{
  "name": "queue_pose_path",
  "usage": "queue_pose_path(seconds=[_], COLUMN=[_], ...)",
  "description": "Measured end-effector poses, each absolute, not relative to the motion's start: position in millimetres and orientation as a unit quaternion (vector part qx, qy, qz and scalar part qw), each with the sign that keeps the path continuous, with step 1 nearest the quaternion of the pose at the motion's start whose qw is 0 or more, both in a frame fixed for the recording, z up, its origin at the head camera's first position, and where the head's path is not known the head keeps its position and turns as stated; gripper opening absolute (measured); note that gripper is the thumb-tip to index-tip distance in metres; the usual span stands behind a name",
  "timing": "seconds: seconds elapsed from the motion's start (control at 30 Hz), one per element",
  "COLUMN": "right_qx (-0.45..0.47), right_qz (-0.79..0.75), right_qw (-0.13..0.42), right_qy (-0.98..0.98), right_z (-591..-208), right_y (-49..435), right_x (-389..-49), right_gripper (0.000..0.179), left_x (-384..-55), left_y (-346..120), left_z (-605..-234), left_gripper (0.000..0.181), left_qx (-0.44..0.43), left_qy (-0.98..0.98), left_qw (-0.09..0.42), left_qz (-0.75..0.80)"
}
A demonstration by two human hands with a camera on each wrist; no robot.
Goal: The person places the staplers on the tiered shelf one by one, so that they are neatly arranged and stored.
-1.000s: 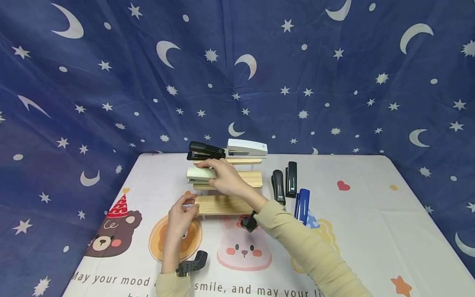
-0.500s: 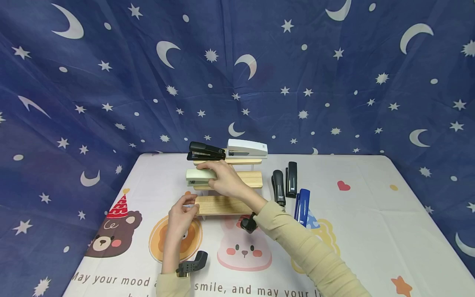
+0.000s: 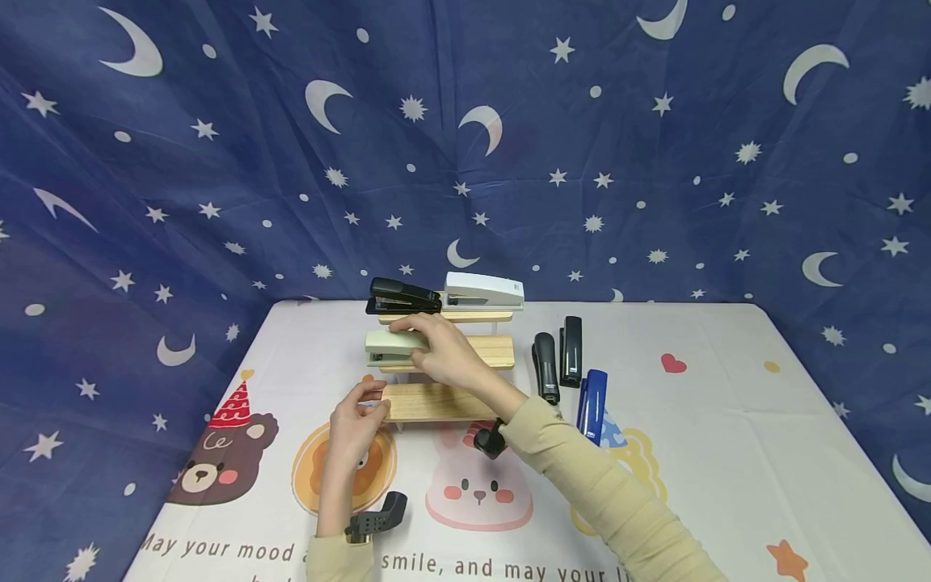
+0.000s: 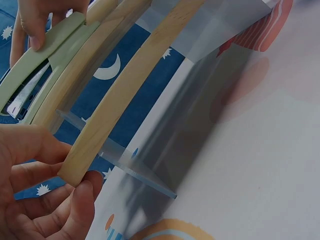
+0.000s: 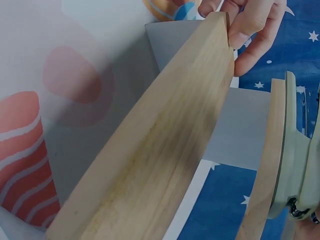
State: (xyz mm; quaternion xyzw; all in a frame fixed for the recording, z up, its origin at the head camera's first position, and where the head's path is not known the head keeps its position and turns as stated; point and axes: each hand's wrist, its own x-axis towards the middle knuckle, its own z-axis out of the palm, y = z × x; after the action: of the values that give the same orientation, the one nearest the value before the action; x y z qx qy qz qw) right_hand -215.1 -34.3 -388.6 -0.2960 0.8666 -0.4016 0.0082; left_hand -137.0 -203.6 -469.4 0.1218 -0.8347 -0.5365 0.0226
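Note:
A pale green stapler point(image 3: 385, 346) lies lengthwise at the left end of the middle board point(image 3: 496, 351) of a three-tier wooden stand. My right hand point(image 3: 448, 354) grips its right part from above, between thumb and fingers. In the right wrist view the base of the stapler point(image 5: 286, 155) sits along the board's edge. With the left hand point(image 3: 352, 422) I hold the left end of the lowest board point(image 3: 436, 402), thumb and fingers around it in the left wrist view. On the top board are a black stapler point(image 3: 404, 296) and a white stapler point(image 3: 484, 291).
Right of the stand lie two black staplers, one with a rounded handle point(image 3: 546, 368) and one slimmer point(image 3: 571, 352), plus a blue stapler point(image 3: 593, 406). Clear side supports point(image 4: 142, 172) hold up the stand. A starry blue cloth point(image 3: 582, 162) hangs behind the table.
The pale green stapler has shifted slightly toward the front edge of the middle board, with the right hand still on it. The left hand stays in place on the lowest board.

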Motion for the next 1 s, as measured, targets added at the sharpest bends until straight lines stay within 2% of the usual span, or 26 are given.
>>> queue_pose_path(seconds=[0.53, 1.0], right_qx=[-0.284, -0.272], right_qz=[-0.422, -0.437], right_qw=[-0.038, -0.060], right_qy=[0.860, 0.855], right_z=[-382.3, -389.7], right_y=[-15.1, 23.9], right_x=[-209.5, -201.7], right_gripper=[0.041, 0.037], left_x=[-137.5, -137.0], left_y=[-203.0, -202.9], left_z=[-469.6, -469.8], left_gripper=[0.038, 0.037], left_qx=[0.125, 0.130], left_qy=[-0.835, -0.835], left_qw=[0.027, 0.027], left_qz=[-0.536, -0.533])
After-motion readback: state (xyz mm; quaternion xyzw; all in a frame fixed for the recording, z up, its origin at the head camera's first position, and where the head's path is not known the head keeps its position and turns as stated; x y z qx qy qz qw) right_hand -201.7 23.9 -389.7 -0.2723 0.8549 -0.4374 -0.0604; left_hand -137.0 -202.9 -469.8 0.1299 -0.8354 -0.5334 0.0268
